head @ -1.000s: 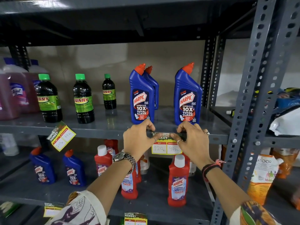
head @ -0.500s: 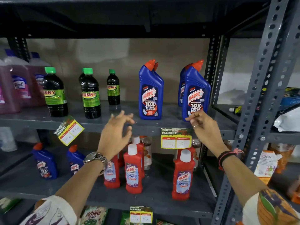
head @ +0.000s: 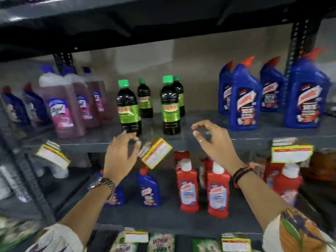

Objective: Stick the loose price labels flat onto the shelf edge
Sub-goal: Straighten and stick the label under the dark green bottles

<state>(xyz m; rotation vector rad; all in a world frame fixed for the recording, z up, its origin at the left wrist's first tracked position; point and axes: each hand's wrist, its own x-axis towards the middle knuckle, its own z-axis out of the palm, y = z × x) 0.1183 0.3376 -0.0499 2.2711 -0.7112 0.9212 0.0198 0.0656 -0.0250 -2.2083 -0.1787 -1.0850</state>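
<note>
**Hands at the tilted centre label, shelf edge**

The tilted price label (head: 156, 153) hangs from the front of the shelf edge (head: 251, 141), rotated so that its right end points up and its lower corner drops below the edge. It sits below and between the two front green-capped dark bottles (head: 129, 108).

Left hand (head: 121, 154): the fingers (head: 133, 136) are loosely curled and part open, thumb and forefinger near each other at the shelf edge. The fingertips lie just beside the label's upper left end; motion blur prevents confirming contact. Nothing is gripped.

Right hand (head: 213, 142): the fingers (head: 197, 125) are bent in a loose, part-open pinch, raised in front of the shelf edge to the right of the label and clear of it. This hand is empty.

A second label (head: 52, 155) hangs crooked at the left end of the same edge. A third label (head: 291, 151) sits level on the edge at the right, beneath the blue cleaner bottles (head: 243, 99). Pink liquid bottles (head: 61, 106) stand at the left of the shelf. Red bottles (head: 187, 184) stand on the shelf below.

Change from the earlier frames: one second ago both hands pressed the level label under the blue bottles. They have since released it and moved left, and the view has followed, bringing the tilted label to centre.
</note>
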